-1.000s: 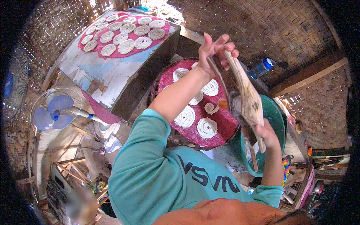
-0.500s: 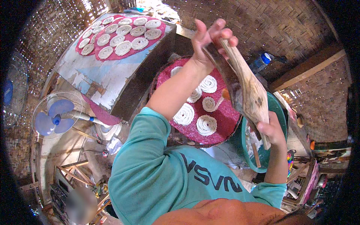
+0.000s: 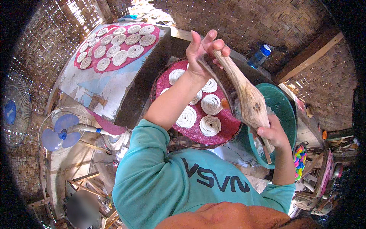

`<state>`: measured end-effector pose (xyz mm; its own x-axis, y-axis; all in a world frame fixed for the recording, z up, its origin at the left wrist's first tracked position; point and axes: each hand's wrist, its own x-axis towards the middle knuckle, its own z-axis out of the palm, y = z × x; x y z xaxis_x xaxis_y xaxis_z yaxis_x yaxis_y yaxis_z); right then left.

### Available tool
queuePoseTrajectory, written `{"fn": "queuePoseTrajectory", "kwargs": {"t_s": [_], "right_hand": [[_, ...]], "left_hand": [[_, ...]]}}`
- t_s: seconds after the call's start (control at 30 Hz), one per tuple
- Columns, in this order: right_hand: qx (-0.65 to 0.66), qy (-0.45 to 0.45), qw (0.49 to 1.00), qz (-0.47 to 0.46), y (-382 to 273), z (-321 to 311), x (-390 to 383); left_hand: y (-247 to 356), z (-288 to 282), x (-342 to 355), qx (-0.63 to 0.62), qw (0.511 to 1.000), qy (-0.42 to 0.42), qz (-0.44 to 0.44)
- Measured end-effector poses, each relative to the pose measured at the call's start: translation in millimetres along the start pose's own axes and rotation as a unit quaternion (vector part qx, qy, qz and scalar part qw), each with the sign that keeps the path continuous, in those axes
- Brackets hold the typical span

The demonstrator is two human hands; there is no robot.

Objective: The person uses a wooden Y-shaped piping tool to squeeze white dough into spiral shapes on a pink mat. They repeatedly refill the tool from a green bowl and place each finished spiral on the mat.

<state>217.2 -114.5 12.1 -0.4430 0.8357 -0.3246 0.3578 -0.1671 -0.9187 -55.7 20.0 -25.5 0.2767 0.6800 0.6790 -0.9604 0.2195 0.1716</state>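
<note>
A two-handled wooden press [image 3: 249,97] slants across the middle, held in both hands. My left hand [image 3: 206,51] is closed around its upper handle ends, with the thumb sticking up. Lower down, my right hand [image 3: 275,133] grips the other end above the green basin. A small orange-brown nozzle [image 3: 225,103] shows at the press's side, beside a white dough coil [image 3: 211,104]. That coil lies among several white spirals on a round tray lined with red cloth [image 3: 229,130]. My left forearm hides some of the spirals.
The green basin [image 3: 283,105] holds white material and a stick, partly hidden by my right hand. A blue bottle [image 3: 260,56] stands behind it. At far left, a board [image 3: 110,87] carries more coils on red cloth. Two fans, including a blue-bladed one [image 3: 63,133], stand left.
The coil beside the nozzle has grown wider and fuller. The press has shifted slightly left and down in view, with both hands keeping their hold. The whole view has turned a little.
</note>
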Motion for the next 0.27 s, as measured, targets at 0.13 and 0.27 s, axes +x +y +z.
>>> {"fn": "queuePoseTrajectory", "kwargs": {"t_s": [0.13,0.27], "right_hand": [[-0.016,0.051,0.998,-0.014,2.2,2.5,-3.7],[0.012,0.053,0.998,-0.016,20.7,4.5,5.1]], "left_hand": [[-8.9,-10.0,7.6,-0.081,0.996,-0.017,-0.039],[-19.1,0.7,11.2,0.015,0.979,0.18,-0.09]]}}
